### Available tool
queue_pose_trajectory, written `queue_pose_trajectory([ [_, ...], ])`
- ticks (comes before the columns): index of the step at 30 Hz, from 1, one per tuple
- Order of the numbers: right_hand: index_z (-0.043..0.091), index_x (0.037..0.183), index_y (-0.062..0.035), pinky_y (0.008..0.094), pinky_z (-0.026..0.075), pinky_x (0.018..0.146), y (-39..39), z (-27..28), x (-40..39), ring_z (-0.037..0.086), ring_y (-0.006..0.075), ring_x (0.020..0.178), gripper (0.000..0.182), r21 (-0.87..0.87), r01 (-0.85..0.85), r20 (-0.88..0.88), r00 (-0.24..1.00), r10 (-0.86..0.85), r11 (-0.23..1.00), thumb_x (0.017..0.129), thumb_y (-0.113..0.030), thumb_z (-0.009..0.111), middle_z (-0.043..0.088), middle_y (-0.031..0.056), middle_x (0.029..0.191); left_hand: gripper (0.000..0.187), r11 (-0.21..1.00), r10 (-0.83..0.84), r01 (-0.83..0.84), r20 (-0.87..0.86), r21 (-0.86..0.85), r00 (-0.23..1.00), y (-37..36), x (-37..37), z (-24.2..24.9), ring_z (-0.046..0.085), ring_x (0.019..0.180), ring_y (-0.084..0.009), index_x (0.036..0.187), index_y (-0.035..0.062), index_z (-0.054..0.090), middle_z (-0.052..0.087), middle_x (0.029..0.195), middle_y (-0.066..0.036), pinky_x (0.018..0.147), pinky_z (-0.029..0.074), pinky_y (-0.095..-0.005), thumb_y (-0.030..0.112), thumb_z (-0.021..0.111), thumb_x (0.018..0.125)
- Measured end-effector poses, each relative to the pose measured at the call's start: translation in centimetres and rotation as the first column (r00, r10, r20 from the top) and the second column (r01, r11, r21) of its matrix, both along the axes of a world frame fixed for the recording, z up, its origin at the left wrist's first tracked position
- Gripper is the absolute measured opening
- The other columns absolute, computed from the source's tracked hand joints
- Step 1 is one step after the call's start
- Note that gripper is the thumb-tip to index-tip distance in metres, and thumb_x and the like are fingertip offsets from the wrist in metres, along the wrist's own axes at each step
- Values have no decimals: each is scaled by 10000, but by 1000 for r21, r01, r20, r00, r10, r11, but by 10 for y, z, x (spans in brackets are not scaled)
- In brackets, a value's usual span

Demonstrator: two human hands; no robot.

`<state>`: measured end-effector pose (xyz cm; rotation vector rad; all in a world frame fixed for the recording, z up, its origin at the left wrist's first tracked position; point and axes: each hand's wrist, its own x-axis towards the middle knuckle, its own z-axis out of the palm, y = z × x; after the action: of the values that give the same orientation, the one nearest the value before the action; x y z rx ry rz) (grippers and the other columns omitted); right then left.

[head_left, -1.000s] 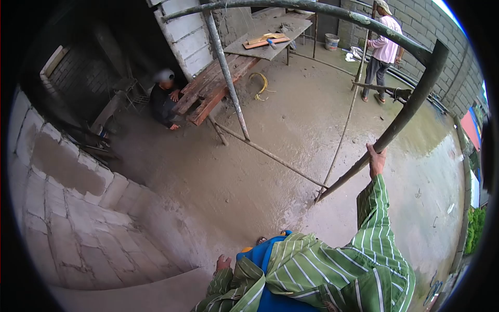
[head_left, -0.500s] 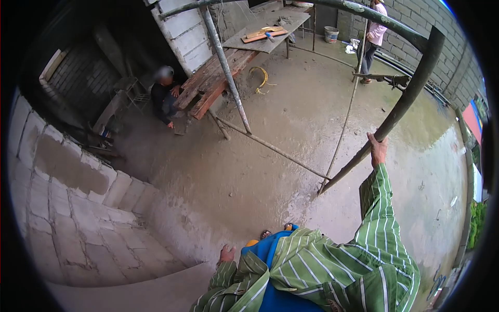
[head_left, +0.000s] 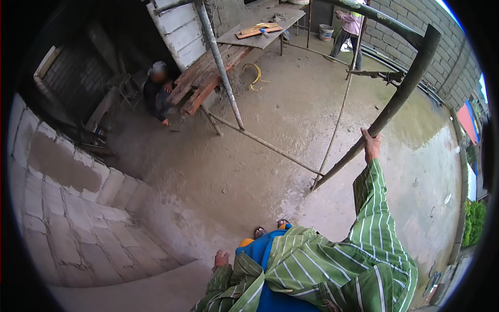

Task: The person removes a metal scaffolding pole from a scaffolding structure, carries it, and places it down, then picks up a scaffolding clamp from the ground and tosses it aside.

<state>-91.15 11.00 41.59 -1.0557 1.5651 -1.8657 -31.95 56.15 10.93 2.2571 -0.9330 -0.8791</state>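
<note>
My right hand (head_left: pixel 371 145) is closed around the thick, dark upright pole (head_left: pixel 387 115) of a metal scaffold frame, with the arm stretched forward. My left hand (head_left: pixel 221 258) hangs low beside my body, its fingers loosely bent and apart, holding nothing I can see. Beneath it is a pale, smooth surface (head_left: pixel 140 294). From the scaffold, thinner braces run across the wet floor, one of them a grey pipe (head_left: pixel 222 70) slanting on the left. My feet in sandals (head_left: pixel 260 232) show just beyond my clothes.
A person (head_left: pixel 158 91) crouches at the left beside reddish planks (head_left: pixel 208 78). Wooden floats (head_left: pixel 260 30) lie on a board (head_left: pixel 291 20). A yellow hose (head_left: pixel 257 77) and a bucket (head_left: pixel 326 33) are on the muddy floor (head_left: pixel 249 156). Another person (head_left: pixel 351 34) stands far off. A block wall (head_left: pixel 67 166) rises left.
My view has shifted slightly, so the scene sits a little further left and up. The far person has turned and stepped left. My right hand keeps its hold on the pole.
</note>
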Motion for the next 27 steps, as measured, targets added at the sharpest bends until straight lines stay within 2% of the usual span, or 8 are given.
queue_pose_trajectory([
  [3,498,958,-89,284,423,670,-1,-2,0,477,99,723,370,-51,-42,45,998,44,998,758,-175,797,498,-22,791,583,999,37,-37,-64,-8,997,3,-8,1,596,1085,-319,1218,21,559,623,1154,-213,907,472,-393,369,721,778],
  [6,497,977,-90,291,426,683,-1,-1,-1,480,107,737,377,0,-3,-27,1000,3,1000,763,-180,794,500,-20,810,601,999,39,-40,-88,-10,995,3,-6,-11,567,1134,-341,1240,7,544,602,1190,-228,949,449,-400,367,708,788],
  [9,510,1184,-27,297,448,776,-2,-3,-6,536,140,840,546,70,-9,-45,999,12,997,769,-235,798,550,25,935,624,999,34,-31,-83,37,996,3,-2,-14,545,1170,-348,1263,-3,524,583,1223,-234,981,430,-403,368,699,792],
  [19,530,1124,-66,286,432,729,-2,-7,-8,509,117,808,444,71,-12,-18,1000,14,997,793,-225,779,538,-3,881,661,995,92,-87,-95,55,991,-21,8,-4,528,1194,-349,1298,-6,492,553,1269,-236,995,425,-406,354,699,784],
  [23,531,1097,-59,308,449,779,-3,-6,-6,532,136,839,465,48,3,-37,999,-1,999,775,-266,794,572,27,920,710,993,48,-42,-49,111,998,-26,16,-8,492,1231,-366,1327,-22,457,505,1311,-267,1024,402,-429,389,684,794],
  [24,530,1123,-47,312,448,796,-6,-6,-5,538,144,862,491,23,10,-61,998,-9,1000,776,-275,793,579,38,954,732,997,55,-52,-55,60,997,-23,22,-19,484,1234,-375,1331,-36,445,502,1310,-271,1030,396,-432,409,674,797],
  [25,529,1148,-36,316,448,813,-4,-10,-8,543,151,885,518,10,17,-83,996,-16,1000,777,-284,791,586,49,988,715,990,62,-61,0,124,998,-28,17,3,482,1230,-383,1335,-10,452,507,1299,-272,1029,397,-435,414,666,802],
  [27,488,1219,-1,336,431,896,-1,-5,-6,546,177,977,595,92,-26,-47,998,31,995,789,-289,782,559,84,1094,678,993,66,-66,9,98,998,-36,25,6,485,1215,-393,1327,34,475,511,1285,-276,1019,404,-433,413,668,800],
])
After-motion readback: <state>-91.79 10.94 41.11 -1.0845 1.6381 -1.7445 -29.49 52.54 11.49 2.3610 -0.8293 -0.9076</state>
